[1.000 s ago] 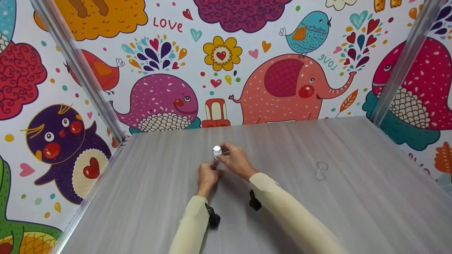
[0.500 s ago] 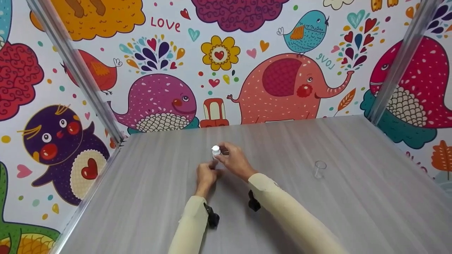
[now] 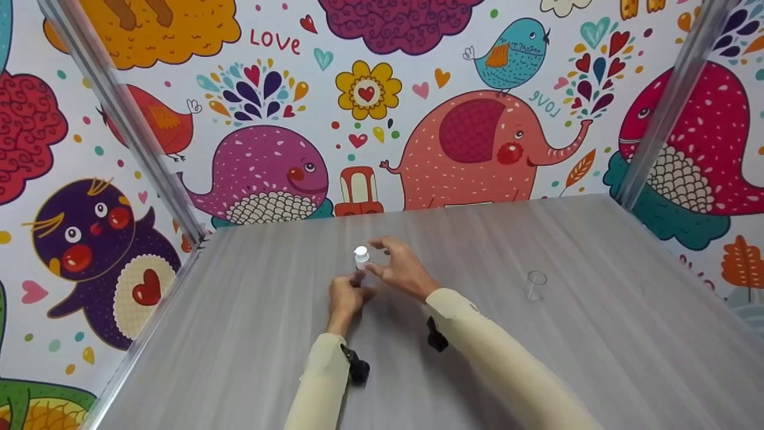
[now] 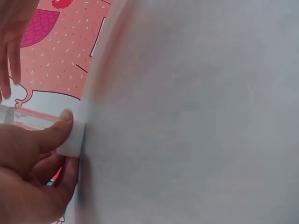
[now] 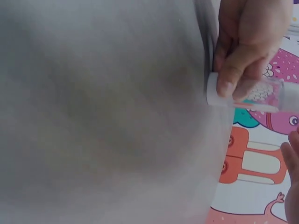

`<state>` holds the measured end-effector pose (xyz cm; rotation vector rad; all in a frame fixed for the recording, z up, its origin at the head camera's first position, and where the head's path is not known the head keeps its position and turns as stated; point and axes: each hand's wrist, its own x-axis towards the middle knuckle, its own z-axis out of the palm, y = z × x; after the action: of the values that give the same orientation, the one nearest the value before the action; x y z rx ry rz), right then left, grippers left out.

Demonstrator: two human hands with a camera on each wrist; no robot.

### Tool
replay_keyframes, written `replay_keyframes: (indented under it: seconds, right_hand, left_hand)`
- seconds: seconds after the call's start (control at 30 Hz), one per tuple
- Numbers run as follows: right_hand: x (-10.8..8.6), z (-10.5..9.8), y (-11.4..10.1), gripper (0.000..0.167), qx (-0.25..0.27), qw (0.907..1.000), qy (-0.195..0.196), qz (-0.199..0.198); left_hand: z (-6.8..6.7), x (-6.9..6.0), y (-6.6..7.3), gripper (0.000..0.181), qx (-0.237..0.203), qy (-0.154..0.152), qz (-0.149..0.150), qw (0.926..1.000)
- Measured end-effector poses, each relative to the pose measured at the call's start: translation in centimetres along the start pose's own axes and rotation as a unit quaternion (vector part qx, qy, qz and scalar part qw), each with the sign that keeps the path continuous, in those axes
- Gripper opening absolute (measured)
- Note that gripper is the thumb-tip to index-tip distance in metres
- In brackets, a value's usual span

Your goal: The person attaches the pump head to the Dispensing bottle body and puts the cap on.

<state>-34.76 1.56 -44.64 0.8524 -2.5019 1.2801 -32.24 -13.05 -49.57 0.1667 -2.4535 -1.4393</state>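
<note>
A small white bottle (image 3: 361, 257) with a narrower cap stands upright atop a stack near the table's far middle. Beneath it is a clear cylinder (image 5: 261, 93), and under that sits a short white round base (image 4: 72, 140) on the table. My left hand (image 3: 346, 295) holds this base, thumb on one side and fingers curled on the other. Beside the bottle, my right hand (image 3: 406, 269) is spread with thumb and fingers apart from it. In the right wrist view the bottle's upper part is cut off.
To the right on the grey wood-grain table (image 3: 477, 251) stands a clear glass cup (image 3: 536, 285). A wall with cartoon prints (image 3: 370, 137) rises behind, and a metal post (image 3: 125, 125) stands at the back left corner.
My right hand has let go of the white bottle and drawn slightly right, its fingers parting. The left hand keeps its hold. The head view has shifted slightly.
</note>
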Motion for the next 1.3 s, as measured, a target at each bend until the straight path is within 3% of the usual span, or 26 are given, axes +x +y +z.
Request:
replay_keyframes:
  seconds: [0.33,0.57,0.97,1.3]
  right_hand:
    - [-0.7,-2.3,1.2,0.051,-0.016,0.9993,-0.005,0.032]
    - [-1.4,-4.8,1.6,0.052,-0.009,0.9969,-0.004,0.078]
    - [-2.5,-8.2,2.2,0.054,-0.047,0.9962,-0.008,0.073]
    - [-4.2,-10.2,2.6,0.057,-0.069,0.9925,-0.018,0.099]
  left_hand:
    - [-0.1,-0.1,-0.1,0.031,0.001,-0.011,-0.035,0.9993]
    - [-0.2,-0.2,0.1,0.034,0.009,-0.015,-0.033,0.9993]
    - [-0.3,-0.2,0.3,0.036,0.009,-0.017,-0.039,0.999]
    - [-0.2,-0.1,0.2,0.035,0.005,-0.016,-0.038,0.9991]
